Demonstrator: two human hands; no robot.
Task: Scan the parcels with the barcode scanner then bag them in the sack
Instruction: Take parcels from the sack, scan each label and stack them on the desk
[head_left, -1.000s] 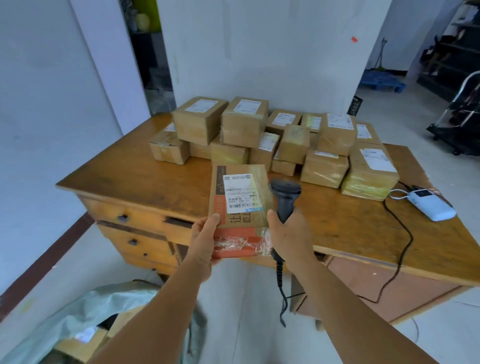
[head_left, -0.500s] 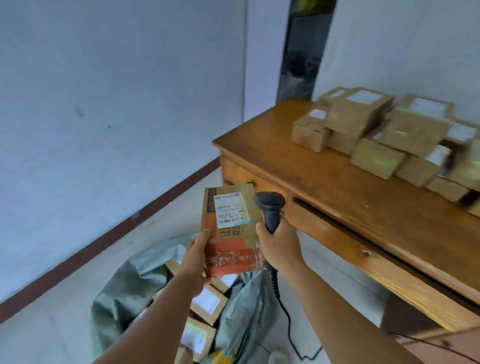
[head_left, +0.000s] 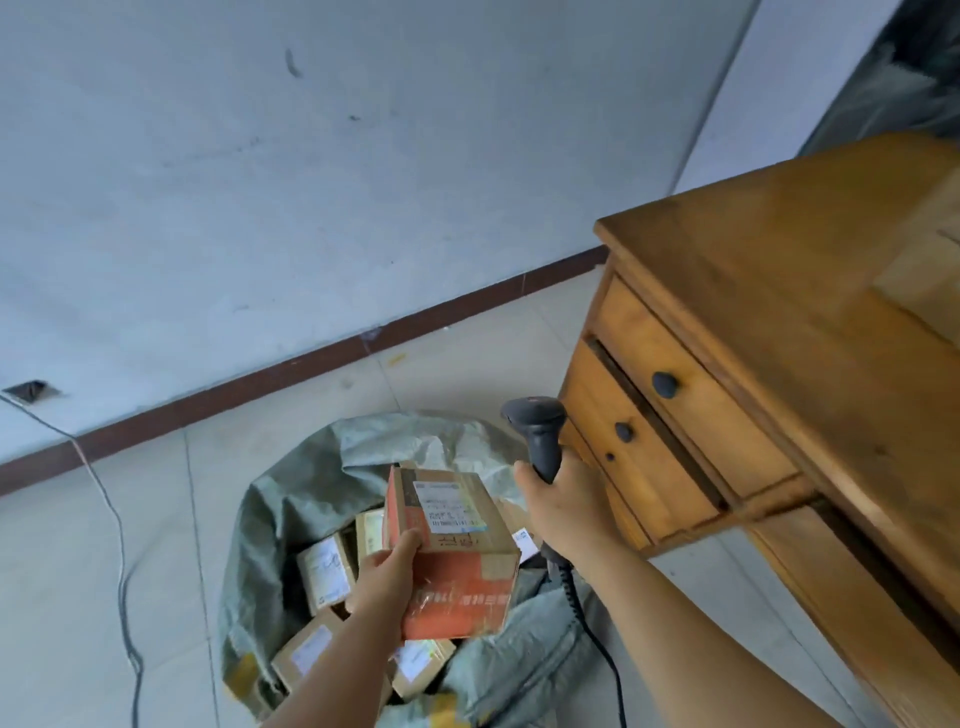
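A pale wall (head_left: 260, 182) with a dark red skirting board (head_left: 311, 358) runs behind everything, and the tiled floor (head_left: 78, 571) spreads below it. To the right of the right grip stands the wooden table (head_left: 779, 270), its drawers (head_left: 691, 400) with dark knobs facing the hands. Directly below both grips a grey-green sack (head_left: 291, 509) lies open on the floor, with several labelled cardboard parcels (head_left: 324, 569) inside. A thin cable (head_left: 122, 561) trails over the floor well to the left. The left grip (head_left: 387, 577) holds a brown and orange parcel (head_left: 457, 566) by its left edge, thumb on top, above the sack's mouth; its white label (head_left: 449, 506) carries print too blurred to read. The right grip (head_left: 558, 512) is wrapped round the handle of the black barcode scanner (head_left: 537, 434), head upright, its coiled cord (head_left: 576, 603) hanging down.
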